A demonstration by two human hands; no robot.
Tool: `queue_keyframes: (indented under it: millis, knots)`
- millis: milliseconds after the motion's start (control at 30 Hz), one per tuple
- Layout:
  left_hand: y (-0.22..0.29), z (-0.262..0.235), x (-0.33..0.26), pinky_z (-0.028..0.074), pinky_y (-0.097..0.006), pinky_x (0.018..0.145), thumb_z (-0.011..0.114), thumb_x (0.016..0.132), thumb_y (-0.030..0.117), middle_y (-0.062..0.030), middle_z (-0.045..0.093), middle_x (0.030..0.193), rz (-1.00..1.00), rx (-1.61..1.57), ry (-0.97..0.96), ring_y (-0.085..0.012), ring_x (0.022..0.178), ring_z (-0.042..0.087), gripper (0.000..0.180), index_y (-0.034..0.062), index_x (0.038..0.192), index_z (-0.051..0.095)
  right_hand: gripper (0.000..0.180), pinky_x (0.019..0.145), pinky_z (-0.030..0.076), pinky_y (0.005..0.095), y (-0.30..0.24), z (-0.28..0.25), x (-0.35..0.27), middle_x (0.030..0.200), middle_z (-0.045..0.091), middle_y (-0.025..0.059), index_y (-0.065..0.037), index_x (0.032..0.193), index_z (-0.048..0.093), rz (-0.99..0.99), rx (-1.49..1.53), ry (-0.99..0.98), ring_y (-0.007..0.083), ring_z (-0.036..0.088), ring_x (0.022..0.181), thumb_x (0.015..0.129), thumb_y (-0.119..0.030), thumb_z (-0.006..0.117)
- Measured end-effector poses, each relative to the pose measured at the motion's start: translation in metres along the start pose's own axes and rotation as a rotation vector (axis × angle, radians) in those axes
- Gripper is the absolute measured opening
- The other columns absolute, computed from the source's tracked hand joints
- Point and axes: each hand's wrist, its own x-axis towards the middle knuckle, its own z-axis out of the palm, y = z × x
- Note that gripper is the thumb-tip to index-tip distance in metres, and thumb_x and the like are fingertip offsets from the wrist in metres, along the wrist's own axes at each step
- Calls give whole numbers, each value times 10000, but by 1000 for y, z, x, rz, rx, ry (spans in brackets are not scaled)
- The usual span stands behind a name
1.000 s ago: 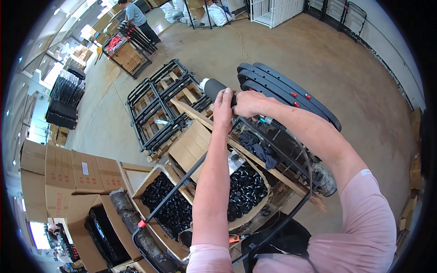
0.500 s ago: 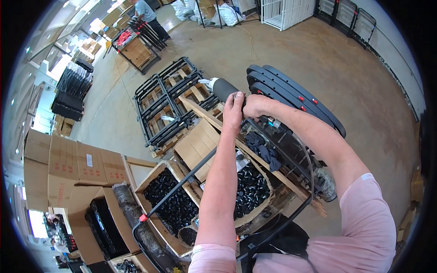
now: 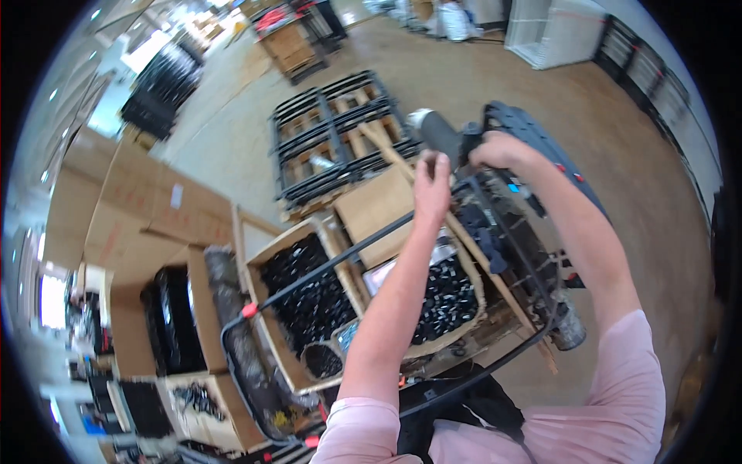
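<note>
My left hand [image 3: 433, 184] is raised above the far end of a black tubular frame [image 3: 340, 259], fingers curled together. Whatever its fingers hold, if anything, is too small or hidden. Just beyond it lies a dark grey cylinder [image 3: 439, 133] with a white end; I cannot tell whether they touch. My right hand [image 3: 501, 151] is closed beside a black object [image 3: 469, 139], blurred and partly covered by the fingers. The frame reaches back toward my body and carries a red fitting [image 3: 249, 310]. Under my left forearm, black small parts [image 3: 442, 305] fill a carton.
Another carton of black parts [image 3: 305, 282] sits to the left, beside a wrapped roll [image 3: 224, 271] and tall cardboard boxes [image 3: 147, 193]. Black frames [image 3: 321, 143] lie on a pallet ahead. Dark curved panels [image 3: 518, 124] stand beyond my right hand. A wooden strip [image 3: 495, 286] runs beneath.
My view has swung, so the scene sits further right and tilts. My left hand has come away from my right, leaving a gap between them. The grey cylinder is now beyond the left fingertips.
</note>
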Motion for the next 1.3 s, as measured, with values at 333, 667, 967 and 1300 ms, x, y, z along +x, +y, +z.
queue_keyframes:
  millis: [333, 667, 967, 1300]
  knots:
    - [46, -245, -188, 542, -317, 723, 360, 1115, 625, -46, 659, 983, -734, -268, -77, -170, 839, 643, 688, 19, 1320, 614, 683, 709, 604, 437, -134, 165, -192, 949, 739, 221, 22, 1379, 565, -485, 118, -83, 350, 766, 854, 801, -243, 813]
    - [36, -462, -361, 517, -371, 794, 669, 980, 640, -84, 683, 967, -679, 183, 428, -165, 876, 602, 706, -32, 1200, 670, 818, 757, 626, 496, -315, 411, -299, 1043, 713, 269, 73, 1405, 462, -945, -294, -203, 429, 745, 893, 768, -248, 862]
    - [17, -569, -371, 534, -486, 905, 673, 937, 653, -273, 740, 1052, -654, 535, 605, -406, 1015, 722, 692, -34, 1027, 682, 774, 836, 618, 507, -396, 504, -284, 1123, 695, 253, 32, 1406, 465, -962, -214, -199, 433, 727, 1006, 796, -241, 855]
    - [8, -583, -352, 527, -502, 933, 648, 947, 664, -273, 740, 1058, -627, 587, 537, -433, 1058, 711, 690, -21, 1023, 690, 684, 857, 606, 512, -406, 518, -264, 1087, 708, 258, 26, 1312, 495, -889, -190, -207, 441, 721, 1002, 809, -270, 852]
